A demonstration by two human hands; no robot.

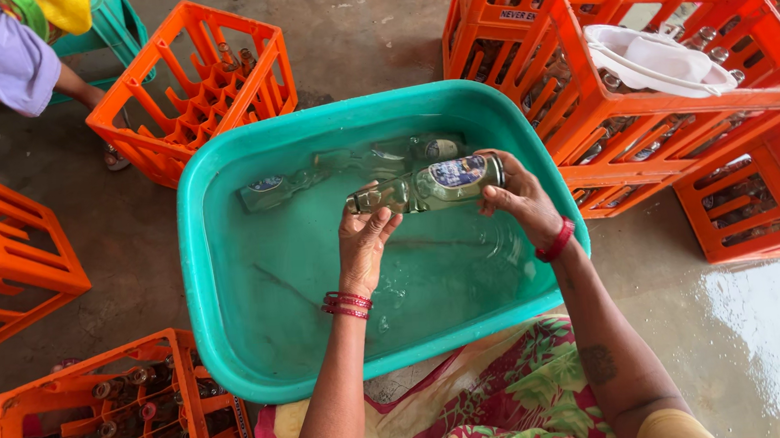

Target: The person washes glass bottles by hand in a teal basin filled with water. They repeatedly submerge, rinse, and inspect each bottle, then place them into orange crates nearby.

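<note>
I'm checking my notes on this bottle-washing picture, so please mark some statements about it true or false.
1. Both hands hold one glass bottle over the green tub. True: left hand near the neck, right hand at the base.
2. The held bottle stands upright. False: it lies sideways.
3. Other bottles lie in the tub's water. True.
4. The crates around the tub are blue. False: they are orange.
5. The left wrist is bare. False: it wears red bangles.
</note>
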